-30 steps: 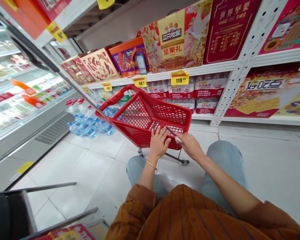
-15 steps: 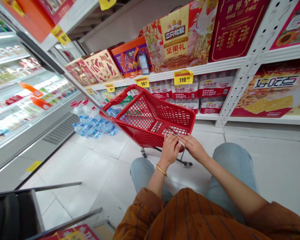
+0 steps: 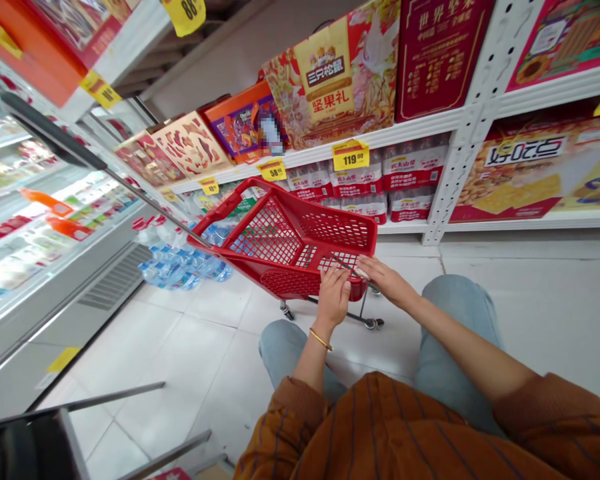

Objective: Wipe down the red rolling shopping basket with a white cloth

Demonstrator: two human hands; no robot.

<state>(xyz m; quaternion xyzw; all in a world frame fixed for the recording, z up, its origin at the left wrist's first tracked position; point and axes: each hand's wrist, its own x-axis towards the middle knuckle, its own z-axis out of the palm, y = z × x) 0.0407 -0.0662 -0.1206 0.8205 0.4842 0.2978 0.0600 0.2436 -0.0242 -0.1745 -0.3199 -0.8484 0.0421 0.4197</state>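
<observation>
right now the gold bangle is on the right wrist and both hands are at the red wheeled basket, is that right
No, the gold bangle is on the left wrist, not the right, as the head view shows. The rest stands: the left hand and the right hand are both at the red wheeled basket.

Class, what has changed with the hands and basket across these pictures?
The left hand has slid rightward along the near rim of the red plastic mesh shopping basket, closer to the right hand; neither visibly took or released anything. The clear plastic water bottles on the floor stayed put.
</observation>
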